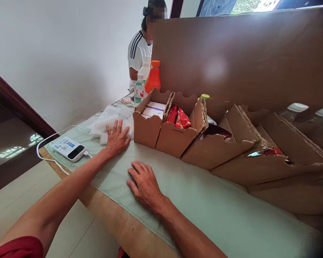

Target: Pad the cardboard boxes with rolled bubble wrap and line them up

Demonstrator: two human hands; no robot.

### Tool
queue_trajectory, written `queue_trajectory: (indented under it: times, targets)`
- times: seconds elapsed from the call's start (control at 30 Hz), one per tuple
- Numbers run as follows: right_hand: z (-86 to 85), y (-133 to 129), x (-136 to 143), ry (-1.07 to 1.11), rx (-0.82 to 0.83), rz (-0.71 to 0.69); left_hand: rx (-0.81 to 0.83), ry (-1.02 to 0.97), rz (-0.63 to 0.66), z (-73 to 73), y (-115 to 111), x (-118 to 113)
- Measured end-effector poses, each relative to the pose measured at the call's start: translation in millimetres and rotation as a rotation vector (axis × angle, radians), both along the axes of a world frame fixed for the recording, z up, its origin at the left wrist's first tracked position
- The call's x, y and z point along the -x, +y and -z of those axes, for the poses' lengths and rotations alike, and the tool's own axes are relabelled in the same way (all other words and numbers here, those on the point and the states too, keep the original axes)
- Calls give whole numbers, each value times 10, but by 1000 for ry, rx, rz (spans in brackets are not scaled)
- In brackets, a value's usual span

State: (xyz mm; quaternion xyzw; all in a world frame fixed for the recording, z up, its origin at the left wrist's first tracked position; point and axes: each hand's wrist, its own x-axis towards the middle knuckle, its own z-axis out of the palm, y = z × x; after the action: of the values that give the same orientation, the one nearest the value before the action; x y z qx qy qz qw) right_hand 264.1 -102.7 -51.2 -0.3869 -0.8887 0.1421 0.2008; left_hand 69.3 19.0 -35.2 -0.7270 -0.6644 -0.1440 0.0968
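No wording can be made out for certain. On the near left of the table, the white power bank (69, 148) carries large blue characters and smaller dark print, too small and slanted to read. At the far end, the clear plastic bottle (139, 89) has a label with red marks, likewise illegible. Printing on the red snack packets (182, 119), in the second cardboard bin (170, 141) from the left, is blurred.

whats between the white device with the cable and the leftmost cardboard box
In the head view, the left hand lies between the white device and the leftmost cardboard box, with clear plastic by its fingertips.
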Motion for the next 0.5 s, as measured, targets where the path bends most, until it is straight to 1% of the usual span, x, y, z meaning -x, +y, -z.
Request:
queue_trajectory:
  times: [0.17, 0.23, 0.3, 0.37, 0.4, 0.43, 0.5]
  targets:
    - [30, 2, -3, 3, 10, -3, 5, -21, -49, -4, 239, -81]
    - [34, -4, -12, 2, 12, -6, 2, -29, -68, -40, 274, -113]
    - [36, 3, -21, 1, 6, -12, -6, -29, -77, -96, 228, -121]
    - [36, 27, -15, -3, -8, -18, -33, -33, -72, -148, 63, -121]
    - [34, 39, -4, -9, -16, -18, -59, -47, -68, -161, -73, -128]
    - [29, 45, 13, -19, -26, -17, -90, -73, -57, -161, -244, -145]
    - [8, 25, 49, -51, -45, -14, -153, -176, -31, -113, -665, -201]
